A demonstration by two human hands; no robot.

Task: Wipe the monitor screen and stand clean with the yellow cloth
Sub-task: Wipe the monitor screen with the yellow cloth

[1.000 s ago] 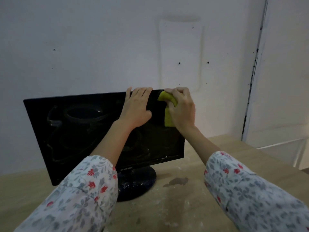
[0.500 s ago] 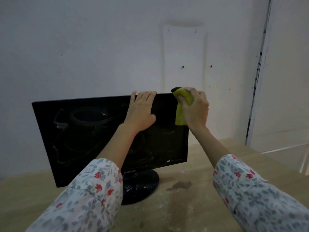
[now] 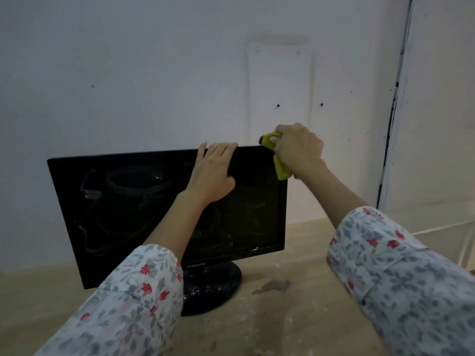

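The yellow cloth (image 3: pixel 279 163) sits bunched at the top right corner of the monitor (image 3: pixel 164 214), one end poking above the bezel and the other hanging down against the right edge of the dark, smeared screen. The right hand (image 3: pixel 298 150) has its fingers curled tight around the cloth, gripping it against that corner. The left hand (image 3: pixel 214 173) lies flat on the upper screen, fingers straight and close together, their tips hooked just over the top edge. The two hands are near each other but apart. The monitor stands on its round black stand (image 3: pixel 213 286), speckled with pale dust, on a wooden worktop (image 3: pixel 295 317) bearing a dark stain (image 3: pixel 273 286) beside the stand. Both sleeves are floral.
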